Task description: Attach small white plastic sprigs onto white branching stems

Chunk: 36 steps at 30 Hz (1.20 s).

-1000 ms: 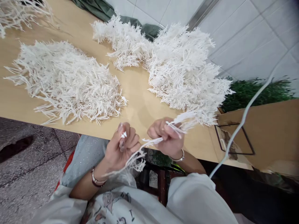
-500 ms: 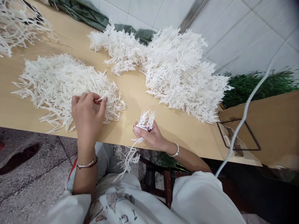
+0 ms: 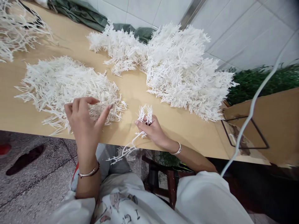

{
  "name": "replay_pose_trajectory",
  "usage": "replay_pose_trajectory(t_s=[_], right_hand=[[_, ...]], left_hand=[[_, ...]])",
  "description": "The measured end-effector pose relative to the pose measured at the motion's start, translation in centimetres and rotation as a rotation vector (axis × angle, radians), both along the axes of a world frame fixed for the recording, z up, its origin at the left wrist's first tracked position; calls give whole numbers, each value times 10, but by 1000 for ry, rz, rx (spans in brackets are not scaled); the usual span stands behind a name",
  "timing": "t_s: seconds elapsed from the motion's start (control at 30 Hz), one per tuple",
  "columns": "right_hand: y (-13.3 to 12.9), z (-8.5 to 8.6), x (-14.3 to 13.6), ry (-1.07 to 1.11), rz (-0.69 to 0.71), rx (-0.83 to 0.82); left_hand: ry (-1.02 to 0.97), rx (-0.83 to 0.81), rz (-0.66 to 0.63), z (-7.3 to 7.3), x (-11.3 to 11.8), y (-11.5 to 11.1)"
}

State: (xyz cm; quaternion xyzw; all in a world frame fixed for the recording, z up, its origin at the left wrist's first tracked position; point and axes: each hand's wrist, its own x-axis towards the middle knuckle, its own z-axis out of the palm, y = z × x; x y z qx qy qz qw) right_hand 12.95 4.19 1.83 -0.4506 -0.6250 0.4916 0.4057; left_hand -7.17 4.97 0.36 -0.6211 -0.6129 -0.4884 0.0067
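Observation:
My left hand (image 3: 85, 119) hovers over the near right part of a pile of thin white plastic sprigs (image 3: 63, 81), thumb and fingers spread apart with nothing between them. Near the table's front edge, my right hand (image 3: 153, 130) pinches a small white branched stem (image 3: 132, 144). Its feathery white tips (image 3: 145, 112) stick up above the fingers, and its bare twigs hang down to the left past the edge. Fluffy white sprigs form a larger heap (image 3: 179, 68) beyond my right hand.
Loose white branches (image 3: 18, 31) lie at the far left of the table (image 3: 133, 90). Dark green cloth (image 3: 79, 14) runs along the tiled wall. On the right are green foliage (image 3: 263, 82), a cardboard box (image 3: 277, 124), a black wire frame (image 3: 263, 137) and a hanging white cable (image 3: 252, 105).
My left hand has opened wider and shifted slightly left and toward me. The stem in my right hand now slants further left, and that hand has moved slightly right.

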Motion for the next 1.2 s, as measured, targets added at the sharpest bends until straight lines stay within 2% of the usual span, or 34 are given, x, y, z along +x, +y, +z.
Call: replay_pose_trajectory(t_s=[0.07, 0.17, 0.23, 0.3, 0.4, 0.5, 0.67, 0.8, 0.87, 0.97, 1.03, 1.1, 1.2], right_hand=[[0, 0, -1, -15, -17, 43], [-3, -4, -1, -23, -13, 80], [-5, -7, -1, -15, 14, 68], [-6, -9, 0, -24, 65, 53], [-6, -6, 1, -74, 157, 6], [-6, 1, 1, -47, 251, -58], [-7, 9, 2, 93, 361, -58], [-12, 8, 0, 240, 511, -91], [-16, 6, -1, 388, 579, -198], [-21, 4, -2, 575, 576, -419], [-22, 5, 0, 618, 597, -501], [-19, 8, 3, 628, 601, -484], [-12, 14, 8, 568, 501, -390]], left_hand=[[-22, 54, -51, 2, 9, -8], [-61, 19, -358, 4, 27, -19], [-68, -38, -512, 3, 39, -25], [-59, -66, -574, 1, 47, -28], [-113, -130, -601, -2, 54, -30], [-260, -193, -626, -5, 53, -30], [-449, -249, -788, -5, 43, -32], [-729, -421, -937, -6, 42, -36], [-947, -507, -1039, -7, 48, -37], [-1204, -594, -1171, -8, 59, -38], [-1306, -584, -1155, -7, 63, -37], [-1350, -497, -1048, -6, 60, -36], [-1204, -281, -868, -2, 47, -33]])
